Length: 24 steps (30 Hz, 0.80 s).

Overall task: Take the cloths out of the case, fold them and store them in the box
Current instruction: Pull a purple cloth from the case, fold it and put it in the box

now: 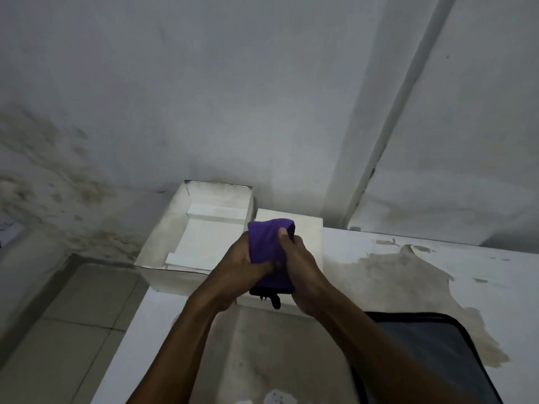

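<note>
A folded purple cloth [269, 246] is held up between both hands above the white table [437, 275]. My left hand [239, 266] grips its left side with the thumb across the lower part. My right hand [297, 263] grips its right side, thumb pressed on the front. Something black [272, 297] hangs below the cloth. The open white box [163, 237] stands just left of and behind the hands, with white inserts inside. The dark case [431, 354] lies open at the lower right, partly hidden by my right forearm.
A white lid or block [309, 225] lies behind the hands beside the box. The table top is stained and peeling at the right. A tiled floor [73, 316] drops away to the left of the table edge. A grey wall rises behind.
</note>
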Available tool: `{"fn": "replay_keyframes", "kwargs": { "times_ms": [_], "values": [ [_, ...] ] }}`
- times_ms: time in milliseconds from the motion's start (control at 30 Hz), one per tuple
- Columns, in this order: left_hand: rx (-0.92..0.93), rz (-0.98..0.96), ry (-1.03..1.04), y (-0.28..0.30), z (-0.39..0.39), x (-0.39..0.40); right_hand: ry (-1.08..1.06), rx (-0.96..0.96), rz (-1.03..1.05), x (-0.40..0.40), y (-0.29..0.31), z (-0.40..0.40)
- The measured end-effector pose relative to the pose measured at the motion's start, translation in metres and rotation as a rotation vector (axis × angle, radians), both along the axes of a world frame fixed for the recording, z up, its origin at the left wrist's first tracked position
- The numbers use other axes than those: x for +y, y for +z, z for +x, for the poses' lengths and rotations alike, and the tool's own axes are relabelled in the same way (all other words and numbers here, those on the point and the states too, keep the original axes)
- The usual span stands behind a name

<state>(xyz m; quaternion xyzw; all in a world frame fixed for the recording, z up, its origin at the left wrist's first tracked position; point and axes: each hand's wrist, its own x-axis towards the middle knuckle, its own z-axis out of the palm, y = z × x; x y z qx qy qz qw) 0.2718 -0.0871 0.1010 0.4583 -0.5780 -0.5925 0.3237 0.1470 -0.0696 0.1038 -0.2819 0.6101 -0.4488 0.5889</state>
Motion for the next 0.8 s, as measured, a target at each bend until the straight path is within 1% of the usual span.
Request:
{"fn": "replay_keyframes", "kwargs": {
  "times_ms": [67, 133, 267, 467, 567, 667, 733, 800],
  "values": [
    [0.021, 0.009, 0.018, -0.002, 0.015, -0.014, 0.017, -0.099, 0.008, -0.011, -0.002, 0.008],
    [0.059, 0.034, 0.062, -0.005, 0.029, -0.030, 0.077, -0.173, -0.005, -0.025, -0.005, 0.018],
    [0.060, 0.060, 0.130, -0.014, 0.050, -0.059, 0.138, -0.120, 0.010, -0.053, -0.011, 0.034],
    [-0.097, 0.200, 0.094, -0.030, 0.090, -0.103, 0.096, -0.016, 0.092, -0.104, -0.035, 0.063],
    [-0.183, 0.214, 0.090, -0.041, 0.111, -0.126, 0.138, 0.020, 0.130, -0.128, -0.049, 0.080],
    [-0.282, 0.173, 0.122, -0.055, 0.121, -0.145, 0.169, 0.030, 0.179, -0.151, -0.064, 0.096],
    [-0.448, 0.079, 0.140, -0.066, 0.126, -0.157, 0.157, 0.019, 0.223, -0.167, -0.077, 0.106],
    [-0.663, -0.081, 0.227, -0.075, 0.132, -0.167, 0.122, -0.011, 0.274, -0.181, -0.091, 0.115]
  ]
}}
